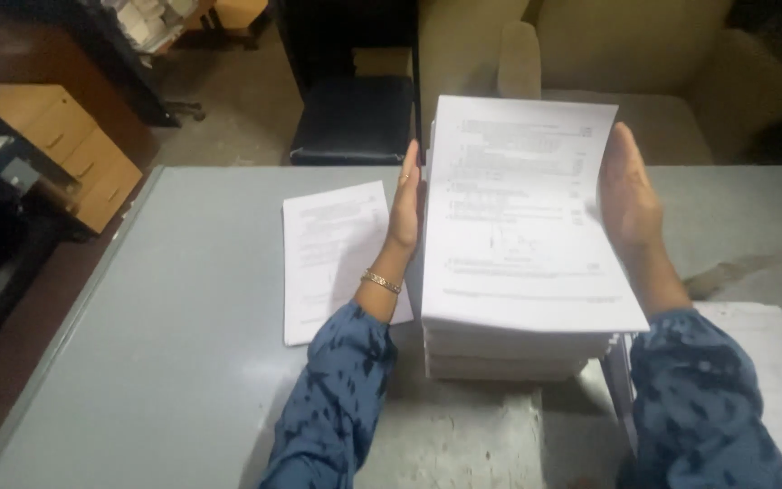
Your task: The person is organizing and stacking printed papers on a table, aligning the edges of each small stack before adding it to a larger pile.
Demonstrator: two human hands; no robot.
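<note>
Resting in the centre of the frame, a thick stack of printed paper (518, 272) sits on a grey table (183, 344), its top sheets curling upward toward the far edge; the left hand (405, 204) presses flat against the stack's left side, fingers straight and held together, a ring on one finger and a gold bracelet (381, 282) at the wrist; the right hand (628, 195) presses against the right side, palm turned inward, fingers extended and close together, so the stack is squeezed between two flat hands rather than grasped. Both forearms wear dark blue patterned sleeves (337, 398), entering from the lower edge of the frame. Just left of the stack, partly under the left forearm, lies a thin set of loose printed sheets (332, 263), flat on the table; at the lower right, more white sheets (771, 362) lie spread near the table's edge, and a few sheets stand on edge beside the right sleeve. Beyond the table, at upper centre, stands a dark padded chair (352, 118); to the upper right sits a beige sofa (626, 63); at upper left, a wooden drawer unit (74, 154) stands with its drawers closed, so what they contain cannot be seen; a dark shelf above it holds pale items too blurred to identify.
</note>
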